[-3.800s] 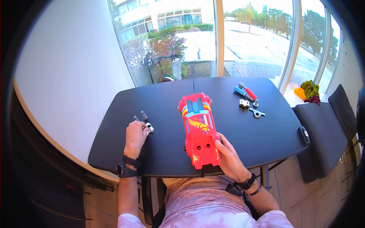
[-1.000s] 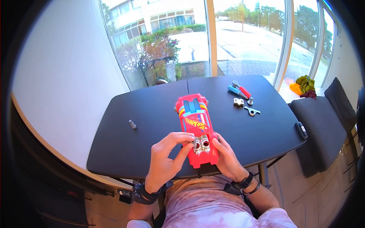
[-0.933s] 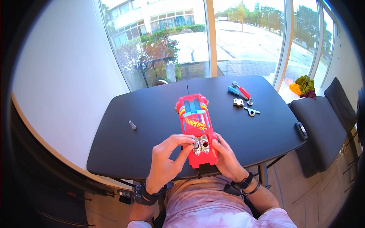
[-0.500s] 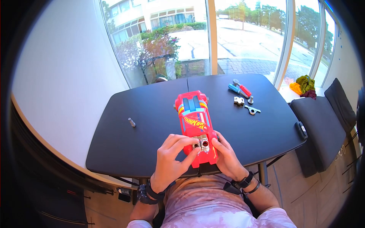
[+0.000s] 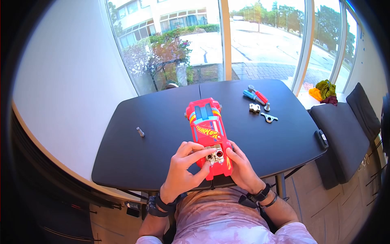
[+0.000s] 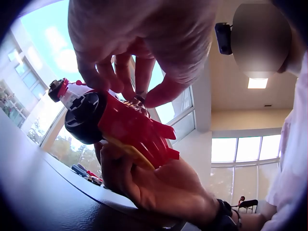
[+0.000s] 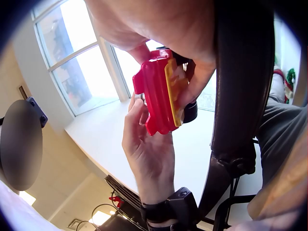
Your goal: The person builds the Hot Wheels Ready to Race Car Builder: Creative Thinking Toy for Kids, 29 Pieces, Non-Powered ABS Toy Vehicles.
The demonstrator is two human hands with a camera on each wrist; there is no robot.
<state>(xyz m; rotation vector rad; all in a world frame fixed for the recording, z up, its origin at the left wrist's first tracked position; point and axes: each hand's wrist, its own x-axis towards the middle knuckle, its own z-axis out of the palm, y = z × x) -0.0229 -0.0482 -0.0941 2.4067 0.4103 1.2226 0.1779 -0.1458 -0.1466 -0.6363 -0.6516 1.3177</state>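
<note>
Toy car (image 5: 208, 132): red; held raised over the near edge of the desk (image 5: 162, 114).
Engine piece (image 5: 215, 157): silver, two-holed; set on the near end of the toy car.
Left hand (image 5: 185, 164): fingers closed in a pinch, apparently on a small bolt (image 5: 209, 157) at the left hole; seating depth cannot be told.
Right hand (image 5: 243, 168): thumb laid along the top, fingers wrapped beneath; toy car grasped at its right side.
Loose bolt (image 5: 140, 131): lying on the left of the desk, well apart from both hands.
Far right lot: blue-handled tool (image 5: 249, 94), red-handled tool (image 5: 261, 97), upright bolt (image 5: 267, 107), silver block (image 5: 254, 107), grey bracket (image 5: 269, 118); grouped together.
Risk: small bolt judged liable to be set crooked or dropped if the pinch slips; engine piece could be shifted off its holes if the toy car, steadied by one hand, is tilted.
Views: fingers under the toy car and a black wheel (image 6: 86, 118) shown by the left wrist view, not made out in the head view; loose bolt and open right hole shown by the head view alone.
</note>
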